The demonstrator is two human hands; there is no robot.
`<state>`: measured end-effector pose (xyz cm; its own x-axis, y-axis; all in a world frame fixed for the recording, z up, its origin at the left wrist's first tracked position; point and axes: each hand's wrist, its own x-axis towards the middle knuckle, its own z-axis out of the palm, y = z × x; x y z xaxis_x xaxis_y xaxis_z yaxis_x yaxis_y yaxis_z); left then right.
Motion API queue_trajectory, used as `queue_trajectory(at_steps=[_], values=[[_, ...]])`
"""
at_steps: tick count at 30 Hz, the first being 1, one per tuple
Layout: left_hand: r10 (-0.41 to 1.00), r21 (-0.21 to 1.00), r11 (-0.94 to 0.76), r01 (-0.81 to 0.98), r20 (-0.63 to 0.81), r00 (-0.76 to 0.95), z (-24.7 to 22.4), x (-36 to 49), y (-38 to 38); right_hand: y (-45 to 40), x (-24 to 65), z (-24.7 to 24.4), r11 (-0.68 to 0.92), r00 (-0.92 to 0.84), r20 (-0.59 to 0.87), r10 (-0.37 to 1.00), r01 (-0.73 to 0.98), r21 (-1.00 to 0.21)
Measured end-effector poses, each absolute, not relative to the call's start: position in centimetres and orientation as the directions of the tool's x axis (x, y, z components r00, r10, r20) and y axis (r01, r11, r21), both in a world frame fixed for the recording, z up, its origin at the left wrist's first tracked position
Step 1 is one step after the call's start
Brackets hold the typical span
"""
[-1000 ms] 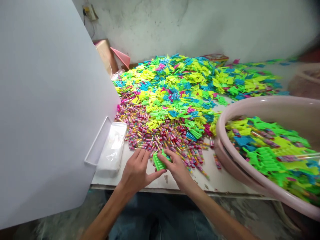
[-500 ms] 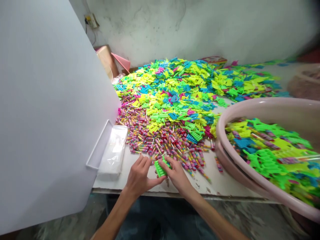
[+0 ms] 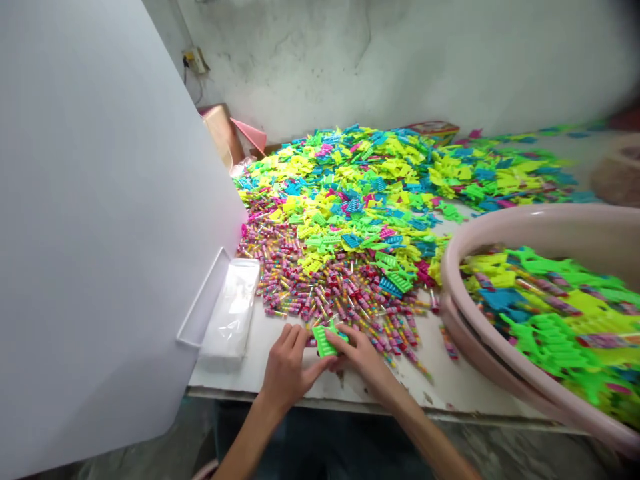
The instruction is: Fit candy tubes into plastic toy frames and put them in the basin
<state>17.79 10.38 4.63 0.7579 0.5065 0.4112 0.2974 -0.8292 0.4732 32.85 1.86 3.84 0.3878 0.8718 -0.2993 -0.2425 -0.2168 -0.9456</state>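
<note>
A flat green ribbed plastic piece (image 3: 325,341) is between my hands near the table's front edge. My right hand (image 3: 364,357) grips it from the right, thumb across its face. My left hand (image 3: 289,365) is closed at its left side, thumb by its lower edge; a pink-wrapped stick partly shows at those fingers. Just beyond my hands lie many pink-wrapped candy sticks (image 3: 350,287). Behind them rises a heap of yellow, green, blue and pink plastic pieces (image 3: 360,180).
A pink tub (image 3: 450,267) at right holds plastic pieces and wrapped sticks. Clear plastic bags (image 3: 230,310) lie at left beside a white wire frame (image 3: 203,293) and a large white panel (image 3: 110,220). Behind stands a box (image 3: 435,130).
The whole view has shifted, with the table sitting slightly lower in it. My hands stay together around the green piece, and a pink-wrapped stick now shows by my left fingers.
</note>
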Motion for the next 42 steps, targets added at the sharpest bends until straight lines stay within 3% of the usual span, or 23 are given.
queue_trajectory(at_steps=[3,5,8,11,13,14,16,18,21,29,32,34,36,38,42], values=[[0.604,0.587,-0.746,0.315,0.396,0.692,5.4,17.9,11.1,0.4,34.2,5.2,-0.193,0.333,-0.329,0.884,-0.381,-0.904],[0.685,0.623,-0.690,0.368,0.399,0.609,5.3,18.3,11.7,-0.8,35.6,6.6,-0.098,0.466,-0.321,0.824,-0.442,-0.892],[0.724,0.567,-0.678,0.468,0.405,0.558,4.4,19.3,12.7,-2.4,37.9,9.3,0.182,0.676,-0.263,0.688,-0.513,-0.839],[0.709,0.539,-0.695,0.476,0.406,0.577,3.1,20.2,13.2,-2.9,39.5,10.8,0.418,0.776,-0.065,0.627,-0.406,-0.812],[0.710,0.571,-0.689,0.446,0.409,0.573,2.4,20.4,13.3,-2.3,40.2,10.3,0.450,0.769,0.130,0.626,-0.220,-0.866],[0.714,0.589,-0.682,0.434,0.408,0.568,2.2,20.4,13.4,-1.8,40.6,9.6,0.421,0.753,0.219,0.620,-0.084,-0.903],[0.727,0.620,-0.663,0.420,0.399,0.559,2.1,20.3,13.4,-0.5,41.4,7.9,0.197,0.727,0.310,0.613,0.239,-0.951],[0.748,0.657,-0.632,0.411,0.376,0.548,2.2,20.0,13.4,0.8,42.5,6.3,-0.106,0.728,0.387,0.566,0.530,-0.842],[0.791,0.722,-0.564,0.401,0.333,0.513,2.4,19.8,13.4,2.1,44.4,4.7,-0.374,0.728,0.439,0.527,0.663,-0.649],[0.910,0.872,-0.347,0.346,0.223,0.349,2.4,19.5,13.2,2.5,45.9,4.5,-0.309,0.794,0.406,0.452,0.567,-0.764],[0.910,0.891,-0.342,0.299,0.235,0.343,3.1,19.6,12.7,2.8,43.5,5.6,-0.133,0.871,0.223,0.438,0.309,-0.942],[0.896,0.912,-0.316,0.260,0.197,0.398,4.1,19.9,12.1,3.0,41.4,6.6,0.035,0.856,-0.015,0.517,-0.039,-0.999],[0.874,0.939,-0.267,0.216,0.141,0.465,5.4,20.2,11.5,3.0,39.4,7.6,0.101,0.760,-0.173,0.627,-0.300,-0.949],[0.852,0.958,-0.232,0.169,0.117,0.511,6.9,20.6,11.1,2.9,37.8,8.6,0.077,0.670,-0.218,0.709,-0.380,-0.922],[0.821,0.979,-0.199,0.049,0.139,0.555,9.3,20.8,10.6,2.3,35.9,10.1,-0.040,0.536,-0.212,0.817,-0.314,-0.949]])
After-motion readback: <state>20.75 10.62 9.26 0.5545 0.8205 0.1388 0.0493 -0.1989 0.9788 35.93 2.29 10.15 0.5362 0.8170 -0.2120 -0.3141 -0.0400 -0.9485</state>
